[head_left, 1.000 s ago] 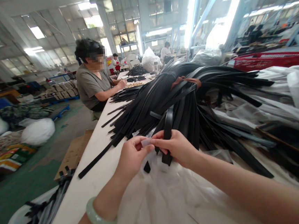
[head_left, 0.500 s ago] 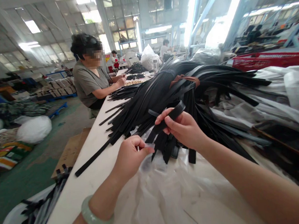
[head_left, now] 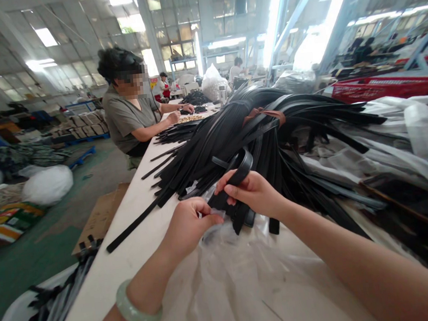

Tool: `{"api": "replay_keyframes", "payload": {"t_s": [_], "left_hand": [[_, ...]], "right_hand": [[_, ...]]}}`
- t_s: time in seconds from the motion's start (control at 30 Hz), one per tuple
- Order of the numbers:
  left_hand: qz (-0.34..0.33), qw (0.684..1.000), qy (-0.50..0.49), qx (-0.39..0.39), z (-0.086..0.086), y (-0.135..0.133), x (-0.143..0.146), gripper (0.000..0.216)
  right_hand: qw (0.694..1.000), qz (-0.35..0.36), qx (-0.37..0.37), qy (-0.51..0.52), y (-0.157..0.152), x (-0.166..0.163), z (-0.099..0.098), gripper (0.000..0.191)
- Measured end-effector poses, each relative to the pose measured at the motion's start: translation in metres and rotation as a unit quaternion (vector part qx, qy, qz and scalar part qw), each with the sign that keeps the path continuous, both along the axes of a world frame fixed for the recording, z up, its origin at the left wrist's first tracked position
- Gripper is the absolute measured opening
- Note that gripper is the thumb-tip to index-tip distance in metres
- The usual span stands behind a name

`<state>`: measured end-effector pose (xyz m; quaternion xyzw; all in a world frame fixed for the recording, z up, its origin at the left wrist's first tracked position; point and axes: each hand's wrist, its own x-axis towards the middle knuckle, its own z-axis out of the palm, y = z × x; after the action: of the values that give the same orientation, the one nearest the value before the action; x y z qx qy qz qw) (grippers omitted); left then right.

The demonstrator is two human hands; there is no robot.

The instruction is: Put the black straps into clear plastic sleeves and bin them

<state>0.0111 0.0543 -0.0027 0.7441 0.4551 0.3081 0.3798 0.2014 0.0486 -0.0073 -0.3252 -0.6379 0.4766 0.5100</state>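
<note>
In my right hand (head_left: pixel 260 192) is a black strap (head_left: pixel 243 167), gripped between thumb and fingers, its upper part curled into a loop. The strap's lower end points down toward my left hand (head_left: pixel 189 223). That hand is pinched closed on the edge of a clear plastic bag (head_left: pixel 222 259), which spreads loosely over the table toward me. Whether the strap's end is inside the bag's mouth, I cannot tell. Just beyond both hands lies a big bundle of black straps (head_left: pixel 209 146), bound by a brown tie (head_left: pixel 260 115).
The white table (head_left: pixel 131 237) runs away from me. A co-worker (head_left: pixel 129 113) stands at its left side, handling small things. Wrapped straps (head_left: pixel 50 304) fill a white bin at lower left. Clear plastic packaging (head_left: pixel 397 164) and a red crate (head_left: pixel 380 88) lie to the right.
My right hand has moved down and left with the strap, bringing its lower end close to my left fingers. The left hand stays nearly still. The co-worker's hands have moved apart.
</note>
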Motion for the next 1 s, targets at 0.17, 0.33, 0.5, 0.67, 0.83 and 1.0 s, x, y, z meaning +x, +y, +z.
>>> {"api": "replay_keyframes", "payload": {"t_s": [0.17,0.33,0.5,0.67,0.83,1.0], "left_hand": [[0.004,1.0,0.012,-0.005,-0.001,0.0008,0.0003,0.024],[0.004,1.0,0.009,-0.016,-0.0016,0.001,-0.0006,0.023],[0.003,1.0,0.009,-0.02,-0.0019,0.0009,-0.0012,0.024],[0.008,0.999,0.006,-0.034,-0.0023,0.0006,-0.001,0.023],[0.007,0.999,-0.019,-0.036,-0.0056,0.0028,-0.0011,0.022],[-0.04,0.992,-0.069,-0.103,-0.0062,-0.0008,0.0021,0.022]], "right_hand": [[1.0,0.007,0.005,-0.003,0.0017,0.0002,-0.0019,0.03],[0.999,0.021,0.023,0.01,0.0051,0.0021,-0.0062,0.027],[0.999,0.008,0.037,0.009,0.0042,0.0019,-0.0061,0.024],[0.999,0.007,0.036,0.004,0.0039,0.0008,-0.0074,0.026],[0.999,0.026,0.017,-0.014,0.0041,0.0015,-0.0073,0.029],[0.999,0.032,-0.002,-0.006,0.0012,-0.0028,-0.0073,0.031]]}}
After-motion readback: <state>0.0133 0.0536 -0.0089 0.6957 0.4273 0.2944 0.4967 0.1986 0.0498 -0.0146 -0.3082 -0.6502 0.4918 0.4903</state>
